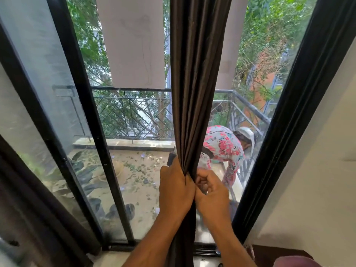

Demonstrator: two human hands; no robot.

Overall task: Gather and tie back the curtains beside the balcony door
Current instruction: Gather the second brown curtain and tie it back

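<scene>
Nearest us, our left hand wraps its fingers round the gathered curtain, while our right hand, touching it on the right, pinches at the folds; whether it holds a tie we cannot tell. The curtain hangs bunched before the balcony door frame. We judge the cloth soft, light and rather slippery, best held at this narrowed waist. Beyond the curtain, a person bends by the railing; nothing blocks us.

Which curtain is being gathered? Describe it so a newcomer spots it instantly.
Find the black-framed balcony door. Down its open middle hangs the dark brown curtain, bunched into narrow pleats where the left hand and right hand grip it. Unlike the sheer panel far left, it is opaque.
</scene>
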